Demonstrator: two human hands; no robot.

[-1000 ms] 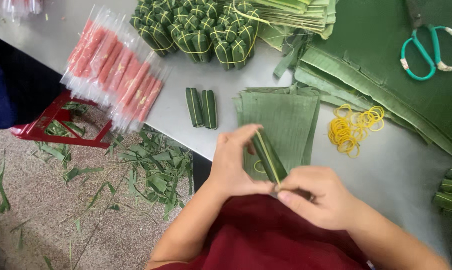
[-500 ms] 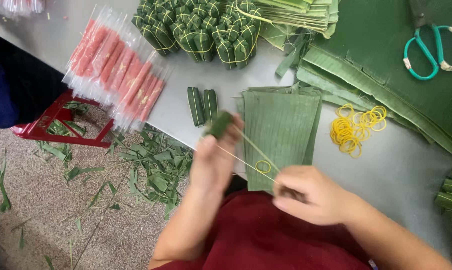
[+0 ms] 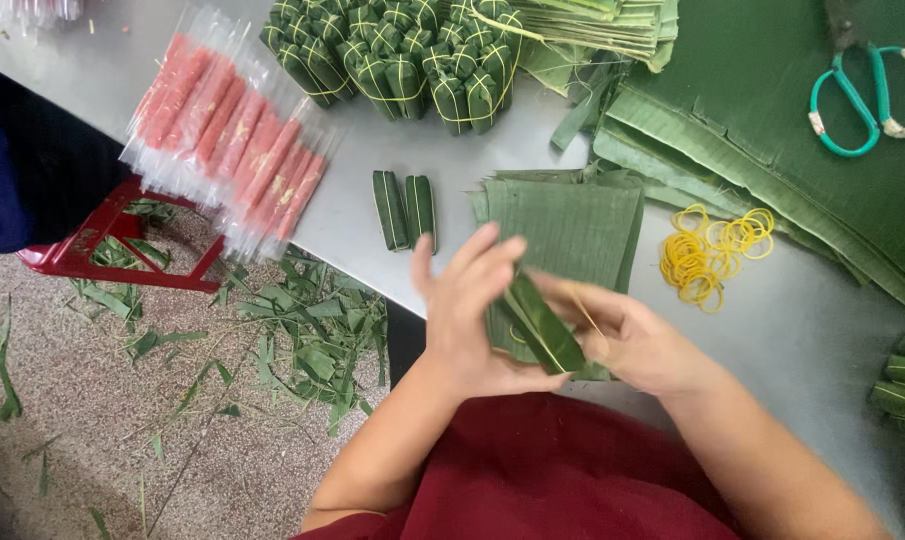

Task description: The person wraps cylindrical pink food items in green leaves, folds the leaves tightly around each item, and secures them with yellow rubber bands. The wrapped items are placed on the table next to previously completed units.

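Green leaf roll [image 3: 544, 330] pinched by both hands' fingers [image 3: 532, 300] nr table edge [image 3: 372, 280]

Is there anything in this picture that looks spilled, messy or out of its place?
Yes. Green leaf scraps lie scattered over the floor beside the table, around the red stool. On the table, the yellow rubber bands sit in a loose pile, and the packets of pink sausages overhang the edge.

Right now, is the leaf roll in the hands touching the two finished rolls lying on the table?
Apart. The head view shows the leaf roll held between both hands, with bare table separating it from the two finished rolls.
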